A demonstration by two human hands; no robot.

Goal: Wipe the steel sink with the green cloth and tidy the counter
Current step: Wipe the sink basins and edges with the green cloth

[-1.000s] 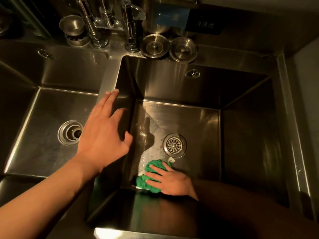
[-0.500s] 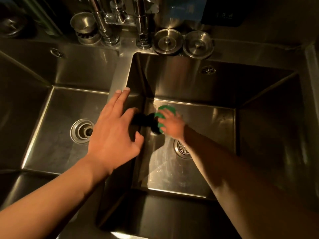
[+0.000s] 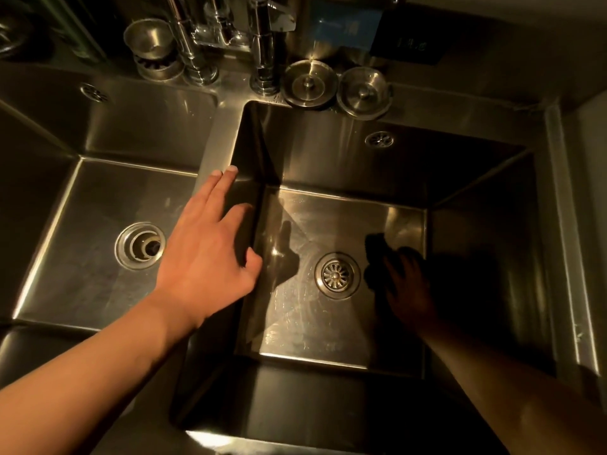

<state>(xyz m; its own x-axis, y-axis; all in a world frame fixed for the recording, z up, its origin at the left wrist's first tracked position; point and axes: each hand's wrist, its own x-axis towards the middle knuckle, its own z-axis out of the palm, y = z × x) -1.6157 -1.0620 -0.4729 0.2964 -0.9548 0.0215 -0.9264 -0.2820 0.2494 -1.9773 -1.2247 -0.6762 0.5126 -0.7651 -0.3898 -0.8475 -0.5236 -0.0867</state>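
Steel sink (image 3: 295, 408) fills what we see, its near wall dark below us, both forearms reaching in over it. Nearest, our left hand (image 3: 203, 257) lies flat on the divider (image 3: 216, 139) between the two basins, fingers (image 3: 220, 185) straight and close together, holding nothing, only bracing. Further in and lower, our right hand (image 3: 409, 287) is down on the floor of the right basin, just right of the drain (image 3: 335, 274), on top of the green cloth (image 3: 376, 247), which reads almost black in the shadow there and lies bunched on the floor near the right wall. That hand's fingers lie over the cloth, but the shadow is too deep for us to tell whether they press flat or curl round it. We judge the wiping of the basin floor to be the step in hand. The next move calls for firm, even pressure and a stroke along the right wall and into the corners, skirting the drain. Beyond, on the bench (image 3: 460, 103) behind the basins, two round stoppers (image 3: 309, 83) and the taps (image 3: 262, 44) stand, the tidying not yet done
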